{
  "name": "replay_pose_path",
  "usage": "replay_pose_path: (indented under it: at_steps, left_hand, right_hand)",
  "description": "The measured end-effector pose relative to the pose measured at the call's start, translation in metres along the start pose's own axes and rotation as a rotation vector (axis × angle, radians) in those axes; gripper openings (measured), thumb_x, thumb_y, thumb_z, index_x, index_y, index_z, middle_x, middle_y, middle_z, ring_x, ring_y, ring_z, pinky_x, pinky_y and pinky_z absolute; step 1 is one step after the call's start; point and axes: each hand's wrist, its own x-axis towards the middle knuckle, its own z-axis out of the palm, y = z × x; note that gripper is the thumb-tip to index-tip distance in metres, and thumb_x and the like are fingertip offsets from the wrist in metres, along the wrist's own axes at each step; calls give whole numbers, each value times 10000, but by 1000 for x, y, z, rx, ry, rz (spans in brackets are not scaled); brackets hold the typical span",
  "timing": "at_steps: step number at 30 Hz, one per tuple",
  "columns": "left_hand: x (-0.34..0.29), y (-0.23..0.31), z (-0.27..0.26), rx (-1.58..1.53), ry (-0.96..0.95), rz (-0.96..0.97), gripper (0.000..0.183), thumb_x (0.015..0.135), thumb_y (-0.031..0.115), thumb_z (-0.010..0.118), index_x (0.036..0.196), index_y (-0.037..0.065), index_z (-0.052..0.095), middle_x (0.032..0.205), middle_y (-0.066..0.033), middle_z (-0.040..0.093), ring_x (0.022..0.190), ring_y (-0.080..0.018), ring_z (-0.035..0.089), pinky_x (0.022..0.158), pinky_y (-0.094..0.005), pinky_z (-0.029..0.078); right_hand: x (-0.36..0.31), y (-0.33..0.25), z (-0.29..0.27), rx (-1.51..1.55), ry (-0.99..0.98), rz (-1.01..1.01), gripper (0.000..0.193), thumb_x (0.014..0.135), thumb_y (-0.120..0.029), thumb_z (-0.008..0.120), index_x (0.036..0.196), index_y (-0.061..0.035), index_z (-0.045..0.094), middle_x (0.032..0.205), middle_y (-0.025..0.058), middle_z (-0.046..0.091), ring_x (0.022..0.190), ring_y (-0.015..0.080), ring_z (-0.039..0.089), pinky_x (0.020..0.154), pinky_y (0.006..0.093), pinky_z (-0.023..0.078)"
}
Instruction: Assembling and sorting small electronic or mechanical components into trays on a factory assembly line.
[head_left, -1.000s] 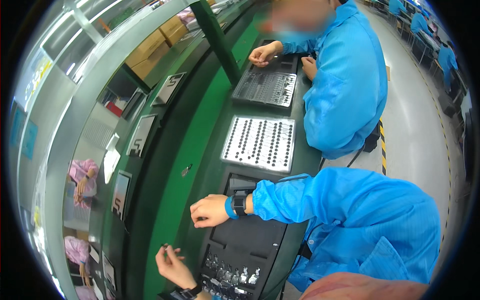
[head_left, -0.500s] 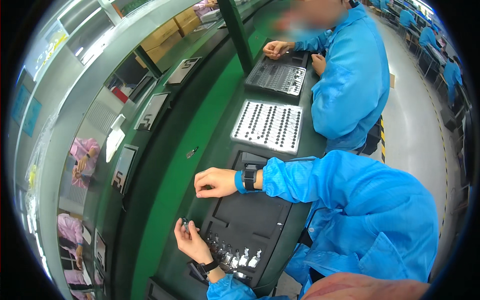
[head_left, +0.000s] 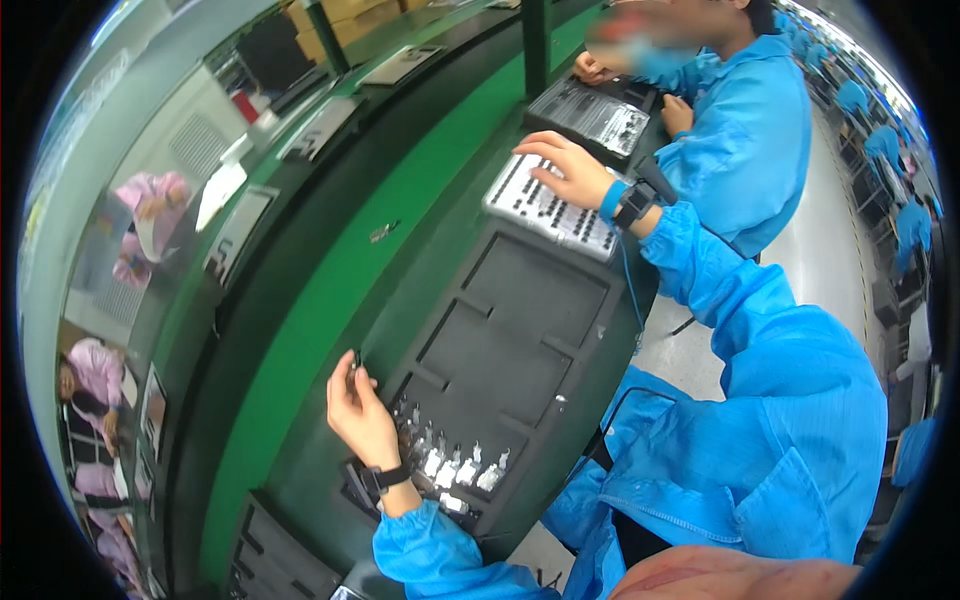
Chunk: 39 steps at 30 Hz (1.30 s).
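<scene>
Blue cloth makes both my sleeves (head_left: 720,270), w/ my bare hands coming out of them. My left hand (head_left: 362,420) has thumb and fingertips together, clamped on a small dk part (head_left: 357,358); only a little of it shows at the fingertips, so its exact shape I cannot tell. My right hand (head_left: 568,170) has the fingers apart and slightly bent, over a white tray (head_left: 498,200); whether they touch it, I cannot tell. Just beside this hand the tray shows rows of black round pcs (head_left: 556,208), partly hidden by my fingers and wrist. On the right wrist sit a blue band (head_left: 613,200) and a dk watch (head_left: 634,205), on the left wrist a black strap (head_left: 382,478).

Btw. both hands lies a black tray (head_left: 520,300) w/ raised ridges; its end nearest to my right hand is next to the white tray. Just beside my left hand, in the other end of this black tray, a group of small shiny metal pcs (head_left: 455,467) is lying, approx. in rows. Farther from me than the left hand runs a green strip (head_left: 315,350), and on it one metal piece (head_left: 384,232) lies alone, well apart from both hands. Left of my left hand, past its wrist, is another dk tray (head_left: 280,560), partly out of view. Beyond my right hand, a co-worker (head_left: 745,140) in blue has both hands near a grey tray (head_left: 595,115).
</scene>
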Motion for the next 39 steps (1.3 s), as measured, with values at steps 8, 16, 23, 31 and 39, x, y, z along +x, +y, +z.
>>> replay_pose_path:
  at_steps: [8, 16, 23, 31, 39]
  left_hand:
    - [-5, 1, -1, 21, 17, -22, 264, 954, -29, 593, 1206, -10, 670, 1006, -69, 612, 739, -117, 607, 687, -259, 524]
    - [-3, 1, -2, -18, 17, -76, 262, 957, -8, 609, 1213, -9, 664, 1006, -70, 627, 770, -114, 633, 700, -259, 531]
    - [-2, -2, -3, -62, 15, -95, 259, 958, 17, 623, 1215, 0, 653, 964, -66, 665, 752, -102, 641, 647, -239, 509]
    - [-2, -1, -4, -126, 13, -107, 275, 962, 33, 628, 1234, -2, 641, 1045, -65, 679, 766, -86, 639, 607, -216, 468]
    - [3, -5, 3, -143, -5, -79, 269, 958, 17, 620, 1225, -18, 636, 1054, -70, 688, 759, -83, 635, 612, -220, 473]
  right_hand:
    - [-26, 33, 30, -50, -48, 30, 213, 908, -149, 626, 1099, -75, 686, 1172, 107, 637, 1136, 331, 562, 1011, 426, 441]
    - [-9, 18, 12, -30, -201, 66, 232, 911, -164, 629, 1108, -59, 691, 1178, 140, 636, 1120, 354, 596, 974, 429, 480]
    - [28, 7, 33, -101, -396, -1, 238, 891, -202, 656, 1082, -68, 702, 1137, 143, 649, 1043, 339, 640, 915, 412, 511]
    - [26, 18, 39, -39, -306, -29, 171, 900, -149, 642, 1038, -61, 692, 940, 138, 695, 931, 326, 669, 840, 405, 531]
    - [20, 25, 15, 43, -287, 10, 176, 846, -90, 680, 1009, -37, 720, 1095, 139, 713, 1007, 327, 679, 900, 396, 532]
